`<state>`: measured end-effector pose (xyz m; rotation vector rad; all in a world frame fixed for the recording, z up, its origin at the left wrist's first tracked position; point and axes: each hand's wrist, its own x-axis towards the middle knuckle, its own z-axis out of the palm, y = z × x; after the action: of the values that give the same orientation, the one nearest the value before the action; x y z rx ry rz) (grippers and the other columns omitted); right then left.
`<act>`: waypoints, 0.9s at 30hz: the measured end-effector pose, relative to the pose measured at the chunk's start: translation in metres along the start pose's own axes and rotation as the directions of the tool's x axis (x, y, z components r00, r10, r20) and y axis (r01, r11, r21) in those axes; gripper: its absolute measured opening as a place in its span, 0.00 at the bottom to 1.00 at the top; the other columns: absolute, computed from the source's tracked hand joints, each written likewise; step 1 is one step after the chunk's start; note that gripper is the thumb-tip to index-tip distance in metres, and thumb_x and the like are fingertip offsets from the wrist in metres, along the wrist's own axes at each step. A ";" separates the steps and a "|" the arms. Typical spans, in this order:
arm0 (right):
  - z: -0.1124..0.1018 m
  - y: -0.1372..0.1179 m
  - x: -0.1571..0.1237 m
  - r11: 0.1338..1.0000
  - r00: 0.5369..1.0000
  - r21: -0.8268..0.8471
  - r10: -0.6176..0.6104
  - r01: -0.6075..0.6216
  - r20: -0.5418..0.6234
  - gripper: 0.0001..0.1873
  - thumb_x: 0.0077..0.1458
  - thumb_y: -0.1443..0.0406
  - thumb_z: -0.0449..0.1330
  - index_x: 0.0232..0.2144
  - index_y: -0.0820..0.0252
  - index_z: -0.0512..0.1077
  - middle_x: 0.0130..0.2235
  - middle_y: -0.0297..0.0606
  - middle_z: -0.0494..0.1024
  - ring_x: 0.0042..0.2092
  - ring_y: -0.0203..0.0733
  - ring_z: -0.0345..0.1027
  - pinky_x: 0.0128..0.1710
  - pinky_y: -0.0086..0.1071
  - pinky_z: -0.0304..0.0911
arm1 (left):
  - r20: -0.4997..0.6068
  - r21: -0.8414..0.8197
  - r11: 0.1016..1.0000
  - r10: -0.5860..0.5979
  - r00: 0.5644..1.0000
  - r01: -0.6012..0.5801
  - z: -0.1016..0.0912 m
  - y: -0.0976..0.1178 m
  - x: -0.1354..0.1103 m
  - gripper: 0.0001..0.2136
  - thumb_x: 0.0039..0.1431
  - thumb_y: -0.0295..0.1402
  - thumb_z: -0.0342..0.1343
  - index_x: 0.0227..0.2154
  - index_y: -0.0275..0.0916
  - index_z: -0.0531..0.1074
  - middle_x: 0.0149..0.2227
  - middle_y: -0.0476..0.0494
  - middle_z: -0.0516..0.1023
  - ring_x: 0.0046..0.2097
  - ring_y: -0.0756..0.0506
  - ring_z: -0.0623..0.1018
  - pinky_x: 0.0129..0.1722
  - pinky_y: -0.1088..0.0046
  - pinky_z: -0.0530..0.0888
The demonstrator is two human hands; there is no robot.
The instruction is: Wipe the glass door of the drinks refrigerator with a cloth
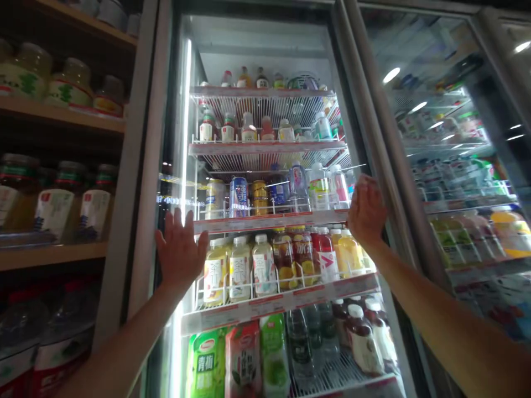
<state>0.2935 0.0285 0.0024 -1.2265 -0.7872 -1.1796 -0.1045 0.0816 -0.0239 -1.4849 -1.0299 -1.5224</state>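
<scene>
Fridge door [265,55] dead ahead at 12 o'clock, glass pane filling mid-view; looks shut, seal not visible. Left hand [180,251] at 8 o'clock on pane: flat, fingers spread, holding nothing, palm against glass by the lit left edge. Right hand [365,213] at 3 o'clock on the right stile: fingers curled toward the edge; cannot tell whether closed on a handle or merely resting. Bottles [240,268] behind glass on wire shelves [265,221].

Judgement: load both hands evenly, level with the middle shelf. Press near the frame, not mid-pane. Mind fingertips at the 3 o'clock edge gap. Move slowly to avoid rattling stock.
</scene>
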 end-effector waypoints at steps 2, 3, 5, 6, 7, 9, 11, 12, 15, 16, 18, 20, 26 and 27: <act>0.001 -0.004 0.000 0.998 0.997 -0.008 0.063 -0.063 -0.037 0.29 0.61 0.63 0.42 0.63 0.63 0.54 0.61 0.54 0.63 0.62 0.61 0.54 0.50 0.59 0.59 | 0.011 0.012 1.000 -0.008 1.000 0.008 -0.001 0.002 0.000 0.30 0.64 0.45 0.36 0.62 0.28 0.55 0.66 0.27 0.51 0.67 0.31 0.50 0.62 0.41 0.49; 0.000 -0.015 -0.005 1.000 0.999 0.000 0.026 -0.026 -0.032 0.30 0.60 0.63 0.42 0.64 0.62 0.53 0.62 0.52 0.62 0.62 0.59 0.53 0.51 0.57 0.59 | 0.019 0.018 1.000 -0.012 1.000 0.011 -0.002 0.003 0.000 0.30 0.64 0.45 0.35 0.62 0.28 0.55 0.66 0.27 0.51 0.67 0.31 0.50 0.63 0.42 0.48; -0.002 -0.043 -0.018 0.983 0.983 0.039 -0.181 0.180 0.027 0.29 0.61 0.63 0.42 0.64 0.56 0.52 0.64 0.43 0.59 0.65 0.52 0.50 0.55 0.52 0.58 | 0.028 0.032 0.999 -0.016 0.999 0.016 -0.003 0.004 0.001 0.30 0.64 0.44 0.34 0.62 0.28 0.55 0.66 0.27 0.51 0.67 0.31 0.50 0.63 0.42 0.49; -0.003 -0.056 -0.026 0.947 0.946 0.072 -0.319 0.314 0.066 0.28 0.61 0.64 0.41 0.64 0.53 0.52 0.65 0.38 0.58 0.66 0.49 0.48 0.58 0.49 0.57 | 0.030 0.038 0.999 -0.016 0.999 0.015 -0.004 0.004 0.001 0.30 0.64 0.44 0.34 0.62 0.28 0.55 0.66 0.27 0.51 0.67 0.31 0.50 0.63 0.42 0.49; -0.005 -0.066 -0.032 0.889 0.884 0.112 -0.455 0.444 0.106 0.28 0.62 0.64 0.41 0.63 0.51 0.53 0.65 0.34 0.57 0.67 0.45 0.46 0.60 0.47 0.54 | 0.027 0.043 0.999 -0.016 1.000 0.015 -0.004 0.003 0.001 0.30 0.64 0.45 0.34 0.62 0.28 0.56 0.66 0.27 0.52 0.67 0.32 0.51 0.63 0.43 0.49; -0.010 -0.068 -0.035 0.774 0.755 0.179 -0.633 0.608 0.171 0.26 0.63 0.65 0.41 0.62 0.49 0.56 0.65 0.30 0.57 0.67 0.42 0.44 0.63 0.46 0.50 | 0.024 0.054 0.999 -0.007 1.000 0.005 -0.004 0.000 0.002 0.30 0.63 0.45 0.35 0.61 0.28 0.56 0.65 0.27 0.52 0.67 0.32 0.52 0.63 0.44 0.50; -0.013 -0.050 -0.024 0.816 0.788 0.155 -0.578 0.557 0.210 0.26 0.63 0.65 0.41 0.61 0.50 0.58 0.65 0.33 0.59 0.67 0.43 0.46 0.63 0.47 0.49 | 0.027 0.059 0.998 0.016 1.000 -0.017 -0.004 -0.004 0.004 0.31 0.63 0.46 0.35 0.60 0.27 0.58 0.65 0.26 0.53 0.66 0.31 0.53 0.62 0.45 0.51; -0.014 -0.037 -0.014 0.887 0.860 0.106 -0.462 0.450 0.215 0.26 0.63 0.64 0.41 0.61 0.53 0.58 0.64 0.36 0.59 0.66 0.46 0.47 0.62 0.49 0.50 | 0.030 0.060 0.998 0.033 0.999 -0.034 -0.005 -0.006 0.006 0.31 0.62 0.46 0.35 0.60 0.26 0.59 0.65 0.25 0.54 0.66 0.31 0.53 0.62 0.44 0.51; -0.012 -0.006 0.020 0.998 0.988 -0.042 -0.036 0.043 0.153 0.28 0.62 0.64 0.41 0.62 0.63 0.56 0.63 0.48 0.60 0.65 0.54 0.50 0.58 0.53 0.55 | 0.036 0.057 0.995 0.078 0.996 -0.080 -0.006 -0.010 0.018 0.30 0.62 0.45 0.36 0.60 0.28 0.59 0.65 0.27 0.53 0.66 0.31 0.53 0.62 0.44 0.51; -0.010 -0.006 0.028 0.998 0.990 -0.058 0.025 -0.017 0.138 0.28 0.61 0.64 0.42 0.63 0.64 0.55 0.64 0.50 0.59 0.65 0.56 0.50 0.57 0.53 0.56 | 0.035 0.057 0.996 0.073 0.997 -0.075 -0.007 -0.010 0.024 0.30 0.62 0.45 0.36 0.60 0.28 0.58 0.65 0.27 0.53 0.66 0.32 0.52 0.62 0.43 0.51; -0.006 -0.022 0.032 0.999 0.988 -0.018 -0.042 0.045 0.148 0.30 0.61 0.65 0.42 0.64 0.64 0.51 0.65 0.49 0.56 0.66 0.54 0.47 0.58 0.52 0.55 | 0.034 0.058 0.998 0.030 0.999 -0.032 -0.007 -0.009 0.035 0.30 0.63 0.44 0.36 0.61 0.29 0.57 0.65 0.26 0.52 0.67 0.31 0.52 0.61 0.42 0.52; -0.003 -0.054 0.020 0.971 0.956 0.082 -0.237 0.226 0.171 0.30 0.61 0.66 0.43 0.65 0.59 0.50 0.66 0.43 0.53 0.67 0.51 0.44 0.61 0.50 0.52 | 0.033 0.063 0.998 -0.021 0.999 0.019 -0.008 -0.008 0.044 0.30 0.63 0.44 0.36 0.61 0.27 0.56 0.65 0.24 0.52 0.66 0.30 0.52 0.61 0.41 0.53; -0.001 -0.089 -0.005 0.808 0.783 0.235 -0.584 0.540 0.212 0.26 0.61 0.64 0.43 0.62 0.47 0.56 0.66 0.30 0.55 0.68 0.43 0.43 0.64 0.48 0.44 | 0.068 0.098 0.994 0.042 0.997 -0.048 -0.010 -0.017 0.047 0.31 0.63 0.46 0.34 0.62 0.28 0.55 0.65 0.25 0.53 0.67 0.31 0.52 0.61 0.43 0.53; -0.002 -0.080 0.002 0.860 0.836 0.206 -0.505 0.467 0.213 0.26 0.61 0.64 0.43 0.61 0.49 0.57 0.66 0.32 0.56 0.67 0.44 0.45 0.64 0.48 0.45 | 0.075 0.108 0.992 0.051 0.996 -0.059 -0.011 -0.019 0.047 0.31 0.63 0.46 0.34 0.61 0.28 0.56 0.65 0.26 0.53 0.66 0.32 0.53 0.61 0.44 0.54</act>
<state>0.2171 0.0317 0.0268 -1.0994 -1.4264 -1.3507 -0.1282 0.0798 0.0219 -1.4886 -1.0881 -1.3600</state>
